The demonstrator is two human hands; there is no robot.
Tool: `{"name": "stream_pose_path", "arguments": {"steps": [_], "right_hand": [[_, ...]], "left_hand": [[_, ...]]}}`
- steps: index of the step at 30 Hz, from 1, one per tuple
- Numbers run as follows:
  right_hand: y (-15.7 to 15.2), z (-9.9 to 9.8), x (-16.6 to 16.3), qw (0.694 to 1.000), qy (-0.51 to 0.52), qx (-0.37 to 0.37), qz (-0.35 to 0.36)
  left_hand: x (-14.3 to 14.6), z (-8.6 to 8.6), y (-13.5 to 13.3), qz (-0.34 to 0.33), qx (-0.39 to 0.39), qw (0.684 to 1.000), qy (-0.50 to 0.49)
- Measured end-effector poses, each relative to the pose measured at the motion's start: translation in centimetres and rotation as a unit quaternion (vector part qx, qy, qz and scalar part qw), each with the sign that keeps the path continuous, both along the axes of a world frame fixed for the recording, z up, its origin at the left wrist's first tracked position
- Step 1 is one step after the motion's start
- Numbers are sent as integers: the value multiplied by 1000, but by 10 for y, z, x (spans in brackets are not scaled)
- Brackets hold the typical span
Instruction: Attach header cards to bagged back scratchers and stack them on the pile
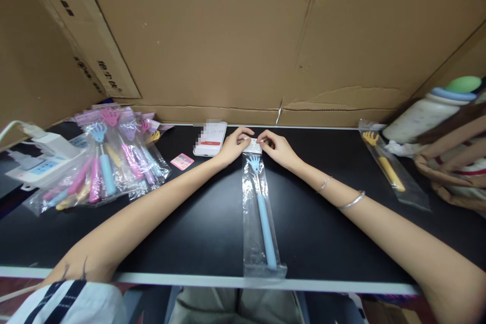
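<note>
A blue back scratcher [265, 217] with a hand-shaped head lies in a clear plastic bag [251, 233] in front of me, its lower end by the table's front edge. At the bag's far end is a white card header [253, 145]. My left hand [236, 146] pinches the header's left side with curled fingers. On the opposite side, my right hand [277, 147] grips the header's right edge between thumb and fingers. Just left of my left hand lies a white phone [210, 137], partly blurred out, and a small pink card [182, 161].
Several bagged back scratchers [108, 162] in pink, blue, purple and yellow are heaped at the left, against a white power strip [45, 159]. A bagged yellow back scratcher [387, 167] lies right, near a bottle [425, 114] and a brown bag [455, 162]. Cardboard [228, 35] walls the back.
</note>
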State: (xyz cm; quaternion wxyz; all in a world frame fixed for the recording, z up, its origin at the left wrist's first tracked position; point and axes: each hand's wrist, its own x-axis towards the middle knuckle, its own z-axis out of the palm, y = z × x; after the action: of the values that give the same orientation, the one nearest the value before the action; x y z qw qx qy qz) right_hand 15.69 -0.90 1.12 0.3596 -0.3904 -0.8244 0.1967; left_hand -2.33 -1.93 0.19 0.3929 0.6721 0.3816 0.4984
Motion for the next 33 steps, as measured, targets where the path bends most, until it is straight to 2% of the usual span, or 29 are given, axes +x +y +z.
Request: {"name": "stream_pose_path", "arguments": {"steps": [3,7,11,17,20,23,27,30,33], "right_hand": [[0,-1,0,1000,-16,10,-15],[-1,-2,0,1000,-11,9,-20],[-2,1,0,1000,13,-20,-14],[7,-1,5,992,91,-89,5],[15,-7,7,980,131,-147,9],[20,-11,8,970,154,-187,10],[20,-11,7,981,128,-147,0],[17,-10,6,991,90,-100,-6],[14,-8,4,996,54,-64,-17]], "left_hand": [[0,2,-2,15,-2,1000,-9],[1,4,-2,22,-52,997,-61],[-1,3,-1,-12,-77,994,-79],[-1,6,-4,-53,53,995,63],[-1,6,-5,-37,105,986,128],[-2,4,-3,-9,121,977,173],[-1,1,-2,10,128,977,170],[0,0,-2,-4,100,987,128],[1,1,-2,19,72,991,112]]}}
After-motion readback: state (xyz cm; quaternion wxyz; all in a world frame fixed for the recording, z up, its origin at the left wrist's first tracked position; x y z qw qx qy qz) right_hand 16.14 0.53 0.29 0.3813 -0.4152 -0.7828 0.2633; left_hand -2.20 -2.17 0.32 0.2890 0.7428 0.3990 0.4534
